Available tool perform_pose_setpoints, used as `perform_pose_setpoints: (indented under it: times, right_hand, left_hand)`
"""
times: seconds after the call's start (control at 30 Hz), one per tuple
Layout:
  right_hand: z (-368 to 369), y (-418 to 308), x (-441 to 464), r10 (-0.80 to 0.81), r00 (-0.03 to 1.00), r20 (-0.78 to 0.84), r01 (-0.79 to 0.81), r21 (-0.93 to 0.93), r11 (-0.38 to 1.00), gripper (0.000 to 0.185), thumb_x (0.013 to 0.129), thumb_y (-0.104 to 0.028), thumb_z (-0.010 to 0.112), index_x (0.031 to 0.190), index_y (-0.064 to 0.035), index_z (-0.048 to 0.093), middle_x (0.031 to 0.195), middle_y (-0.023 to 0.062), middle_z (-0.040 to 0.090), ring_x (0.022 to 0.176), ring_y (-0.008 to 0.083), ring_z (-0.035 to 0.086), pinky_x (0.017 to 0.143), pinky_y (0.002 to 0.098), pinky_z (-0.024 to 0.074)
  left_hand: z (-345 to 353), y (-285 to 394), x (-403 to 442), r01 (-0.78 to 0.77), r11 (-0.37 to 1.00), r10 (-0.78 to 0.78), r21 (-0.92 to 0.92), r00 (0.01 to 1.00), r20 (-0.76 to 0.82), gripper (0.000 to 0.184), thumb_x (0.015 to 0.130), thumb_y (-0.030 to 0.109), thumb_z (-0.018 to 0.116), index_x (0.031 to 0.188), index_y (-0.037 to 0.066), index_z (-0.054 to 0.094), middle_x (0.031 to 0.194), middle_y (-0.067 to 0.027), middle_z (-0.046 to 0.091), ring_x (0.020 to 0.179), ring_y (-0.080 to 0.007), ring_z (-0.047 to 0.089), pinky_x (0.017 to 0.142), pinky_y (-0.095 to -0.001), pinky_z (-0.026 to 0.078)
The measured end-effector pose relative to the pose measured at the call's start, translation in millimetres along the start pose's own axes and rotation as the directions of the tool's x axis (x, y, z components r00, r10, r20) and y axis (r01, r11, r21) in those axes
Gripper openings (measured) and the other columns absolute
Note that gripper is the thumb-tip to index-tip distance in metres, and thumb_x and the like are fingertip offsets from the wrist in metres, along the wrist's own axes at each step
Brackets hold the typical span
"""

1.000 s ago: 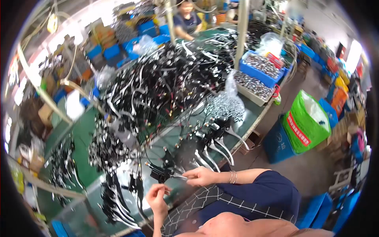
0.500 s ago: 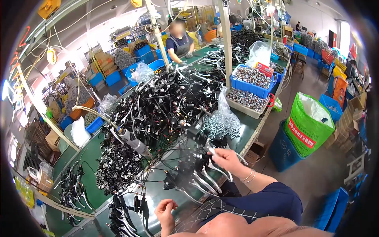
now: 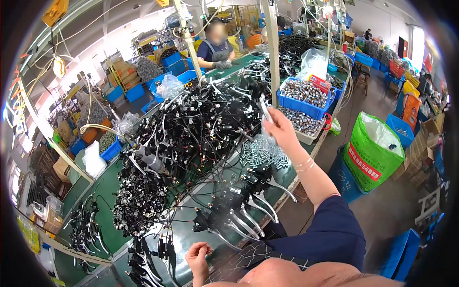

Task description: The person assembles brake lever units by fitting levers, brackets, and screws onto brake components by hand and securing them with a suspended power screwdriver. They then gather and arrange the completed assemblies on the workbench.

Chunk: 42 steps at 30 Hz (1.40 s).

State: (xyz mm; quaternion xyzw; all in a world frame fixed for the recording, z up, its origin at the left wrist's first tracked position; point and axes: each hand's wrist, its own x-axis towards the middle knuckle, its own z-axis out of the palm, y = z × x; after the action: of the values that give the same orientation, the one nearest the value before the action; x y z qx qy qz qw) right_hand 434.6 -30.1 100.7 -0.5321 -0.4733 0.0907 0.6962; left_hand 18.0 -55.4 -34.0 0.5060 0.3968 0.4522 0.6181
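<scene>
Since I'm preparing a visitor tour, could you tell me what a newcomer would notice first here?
Probably the tangled heap of black parts across the middle of the green bench. Then the bright green bag at right, and the wearer's right hand above the bench, holding a lever.

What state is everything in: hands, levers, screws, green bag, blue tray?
Right hand: gripping a raised lever
Left hand: curled, nothing visible in it
Front levers: lying side by side
Screws: heaped
Green bag: open-topped
Blue tray: uncovered, full of metal parts
</scene>
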Motion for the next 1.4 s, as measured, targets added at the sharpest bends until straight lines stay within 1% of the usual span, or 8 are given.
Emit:
perform_pose_setpoints:
  times: [0.07,0.1,0.27,0.5,0.77,0.93,1.07,1.4]
  right_hand:
    - [6.1,0.4,2.6,0.178,0.979,0.097,-0.202,0.462,0.864,0.033,0.090,-0.009,0.051,0.123,-0.0045,0.048,0.065,-0.0024,0.043,0.050,0.0060,0.037,0.045,0.0212,0.0303]
    - [4.2,3.3,-8.2,0.267,0.950,0.161,-0.311,0.533,0.787,0.033,0.092,-0.007,0.045,0.125,-0.0057,0.045,0.065,-0.0020,0.045,0.046,0.0038,0.035,0.039,0.0187,0.0248]
    - [-13.6,41.0,-38.2,0.513,0.857,0.058,-0.493,0.384,0.780,0.024,0.092,-0.012,0.048,0.114,-0.0044,0.052,0.063,-0.0029,0.044,0.046,0.0011,0.031,0.038,0.0176,0.0202]
    - [-15.6,28.4,-33.8,0.459,0.888,0.034,-0.429,0.425,0.797,0.021,0.093,-0.015,0.048,0.109,-0.0025,0.053,0.067,-0.0031,0.046,0.047,0.0005,0.030,0.039,0.0168,0.0207]
    - [-13.7,30.9,-70.4,0.496,0.820,0.284,-0.547,0.644,0.536,0.033,0.092,-0.012,0.050,0.122,0.0002,0.045,0.070,0.0029,0.048,0.048,0.0055,0.032,0.043,0.0187,0.0242]
    - [-14.5,13.1,-95.0,0.559,0.803,0.207,-0.584,0.464,0.666,0.028,0.094,-0.019,0.047,0.111,0.0016,0.055,0.062,0.0007,0.047,0.046,0.0045,0.031,0.042,0.0189,0.0234]
    - [-23.2,-3.6,-110.8,0.487,0.854,0.183,-0.519,0.374,0.769,0.029,0.095,-0.020,0.045,0.110,0.0021,0.056,0.057,-0.0014,0.048,0.045,0.0036,0.036,0.042,0.0191,0.0265]
    - [-43.0,-12.1,-122.6,0.256,0.966,-0.024,-0.235,0.323,0.917,0.029,0.097,-0.019,0.045,0.118,-0.0020,0.055,0.063,-0.0072,0.035,0.054,0.0028,0.030,0.047,0.0181,0.0244]
  left_hand:
    - [-2.4,-1.4,1.9,-0.005,1.000,0.005,-0.006,1.000,-0.001,0.008,0.084,-0.003,0.054,0.088,-0.003,0.061,0.074,-0.0088,0.061,0.064,-0.0152,0.060,0.057,-0.0236,0.048]
    - [-5.3,-3.8,2.1,-0.010,1.000,0.010,-0.010,1.000,-0.005,0.008,0.084,-0.003,0.055,0.088,-0.003,0.061,0.074,-0.0088,0.062,0.064,-0.0152,0.060,0.057,-0.0235,0.048]
    - [-13.4,-9.4,4.7,0.020,1.000,-0.020,0.002,0.999,-0.030,0.008,0.084,-0.002,0.055,0.089,-0.003,0.061,0.075,-0.0090,0.062,0.064,-0.0155,0.061,0.056,-0.0232,0.048]
    - [-6.1,-11.8,13.4,0.033,0.999,-0.033,-0.008,0.999,-0.008,0.009,0.084,-0.002,0.054,0.089,-0.003,0.061,0.076,-0.0087,0.063,0.064,-0.0156,0.062,0.056,-0.0232,0.048]
    - [-10.8,-16.1,15.9,0.040,0.999,-0.040,-0.017,0.999,-0.009,0.009,0.084,-0.003,0.054,0.088,-0.003,0.061,0.076,-0.0079,0.062,0.064,-0.0152,0.062,0.055,-0.0226,0.048]
    - [-22.6,-30.2,21.3,0.013,1.000,-0.013,-0.001,0.997,0.079,0.009,0.088,0.002,0.056,0.095,0.000,0.060,0.078,-0.0094,0.063,0.067,-0.0183,0.064,0.058,-0.0268,0.052]
    - [-69.6,-86.4,51.8,0.242,0.968,-0.248,0.070,0.963,0.109,0.014,0.088,0.007,0.058,0.102,0.006,0.055,0.078,-0.0084,0.062,0.071,-0.0185,0.064,0.062,-0.0300,0.053]
    - [-53.5,-79.5,46.8,-0.019,0.998,0.007,0.066,0.984,0.177,0.011,0.090,0.003,0.053,0.100,0.004,0.058,0.080,-0.0085,0.061,0.065,-0.0166,0.061,0.060,-0.0271,0.052]
